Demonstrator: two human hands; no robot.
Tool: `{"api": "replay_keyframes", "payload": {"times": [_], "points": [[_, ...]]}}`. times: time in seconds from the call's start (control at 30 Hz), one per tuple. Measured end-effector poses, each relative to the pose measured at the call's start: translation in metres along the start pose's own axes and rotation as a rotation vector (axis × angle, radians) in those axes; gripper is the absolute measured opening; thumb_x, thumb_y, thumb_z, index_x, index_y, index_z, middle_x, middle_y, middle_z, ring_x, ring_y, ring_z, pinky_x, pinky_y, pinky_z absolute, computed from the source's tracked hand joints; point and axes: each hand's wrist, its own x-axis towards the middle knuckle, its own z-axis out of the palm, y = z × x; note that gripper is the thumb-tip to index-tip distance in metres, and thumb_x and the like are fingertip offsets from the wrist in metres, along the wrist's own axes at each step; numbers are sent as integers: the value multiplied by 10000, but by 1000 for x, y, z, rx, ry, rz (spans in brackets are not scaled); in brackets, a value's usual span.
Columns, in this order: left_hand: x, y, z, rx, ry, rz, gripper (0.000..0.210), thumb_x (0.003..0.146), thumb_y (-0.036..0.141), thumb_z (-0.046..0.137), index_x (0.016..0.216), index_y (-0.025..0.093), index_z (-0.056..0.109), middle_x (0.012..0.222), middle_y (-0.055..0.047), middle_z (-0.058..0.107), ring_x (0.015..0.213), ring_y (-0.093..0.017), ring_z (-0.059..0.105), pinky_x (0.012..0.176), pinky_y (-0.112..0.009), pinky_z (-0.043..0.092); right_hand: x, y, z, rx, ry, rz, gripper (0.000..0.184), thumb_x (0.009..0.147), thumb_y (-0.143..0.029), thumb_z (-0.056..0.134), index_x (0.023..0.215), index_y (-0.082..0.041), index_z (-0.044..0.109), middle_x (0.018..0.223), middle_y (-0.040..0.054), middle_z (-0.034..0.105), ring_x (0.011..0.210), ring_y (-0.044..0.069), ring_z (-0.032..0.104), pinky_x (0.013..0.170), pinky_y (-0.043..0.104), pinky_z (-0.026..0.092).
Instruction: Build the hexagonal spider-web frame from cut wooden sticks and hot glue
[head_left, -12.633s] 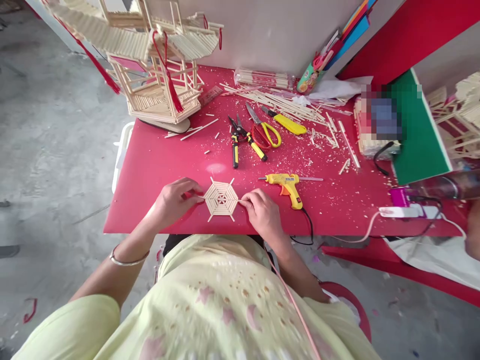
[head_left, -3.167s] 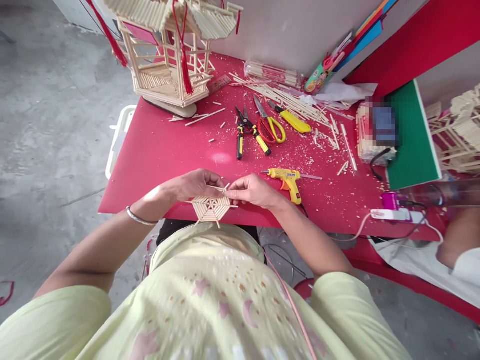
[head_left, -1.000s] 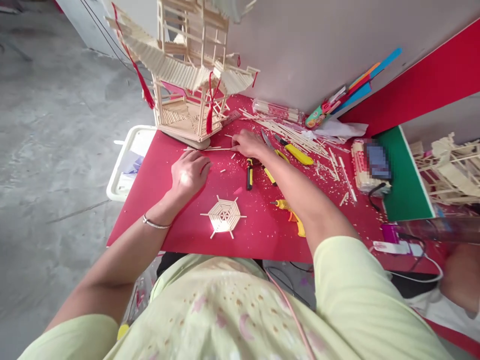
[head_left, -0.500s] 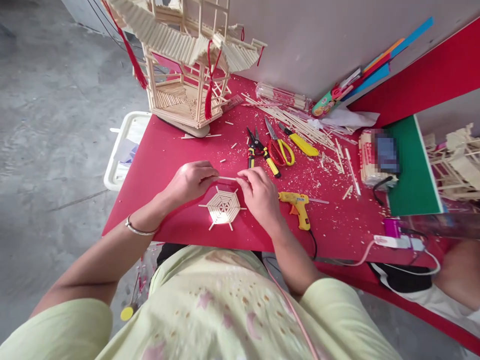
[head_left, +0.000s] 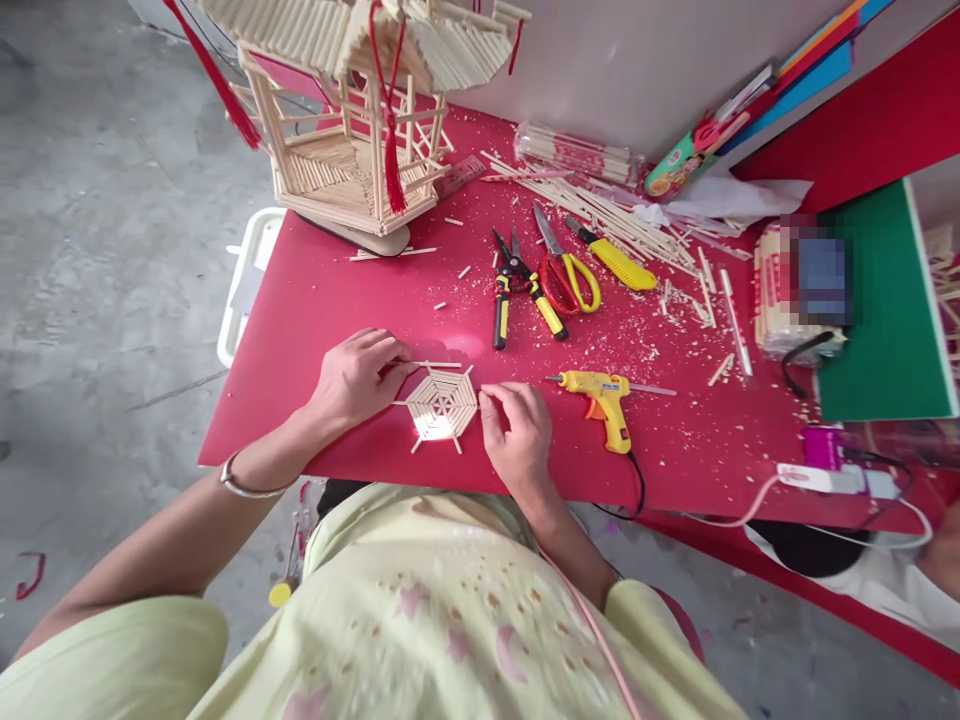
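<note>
A small web-shaped lattice of thin wooden sticks [head_left: 442, 407], with spokes poking out around a hexagonal middle, lies flat near the table's front edge. My left hand [head_left: 361, 378] is closed in a pinch on one end of a thin wooden stick [head_left: 442, 364], which runs along the lattice's far side. On the opposite side, the thumb and forefinger of my right hand [head_left: 517, 428] are pinched at the tip of the lattice's right spoke. A yellow hot glue gun [head_left: 600, 395] lies to the right of that hand.
Beyond my hands lie black-and-yellow cutters [head_left: 521, 290], scissors [head_left: 566, 275], a yellow utility knife [head_left: 615, 262] and loose sticks [head_left: 600, 215]. A stick-built pavilion model [head_left: 352, 150] stands at the back left. A power strip [head_left: 817, 478] sits at the right, with another person's leg beyond.
Both hands came down toward me and moved apart. The right hand let go of the stick and moved to the lattice's spoke; the left lowered the stick to the lattice's far side.
</note>
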Motion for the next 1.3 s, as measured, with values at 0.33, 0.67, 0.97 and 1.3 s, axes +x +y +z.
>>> {"api": "replay_keyframes", "payload": {"times": [0.33, 0.67, 0.97, 1.3], "points": [[4, -1, 6, 31, -5, 53, 150, 979, 273, 597, 857, 200, 645, 832, -63, 706, 782, -219, 594, 762, -377, 502, 4, 0, 0, -3, -65, 35, 137, 1024, -241, 601, 1113, -233, 706, 1031, 73, 726, 989, 222, 662, 887, 372, 539], [5, 1, 10, 4, 16, 85, 115, 971, 232, 603, 864, 213, 639, 856, -52, 693, 780, -216, 581, 768, -382, 502, 5, -1, -1, -34, -107, 48, 150, 1021, -245, 607, 1132, -238, 708, 1048, 71, 723, 1007, 222, 654, 911, 377, 530], [4, 1, 10, -3, -1, 56, 111, 961, 230, 605, 859, 217, 647, 862, -57, 695, 788, -220, 567, 766, -382, 495, 6, -1, 0, -43, -138, 62, 172, 1036, -266, 584, 1154, -248, 708, 1063, 77, 719, 1014, 229, 647, 918, 392, 524], [3, 1, 11, 8, 1, 52, 112, 959, 238, 614, 857, 212, 651, 862, -58, 689, 794, -221, 574, 776, -384, 497, 6, -1, 0, -56, -150, 58, 184, 1045, -275, 568, 1151, -251, 717, 1045, 78, 708, 999, 228, 634, 896, 389, 511]]}}
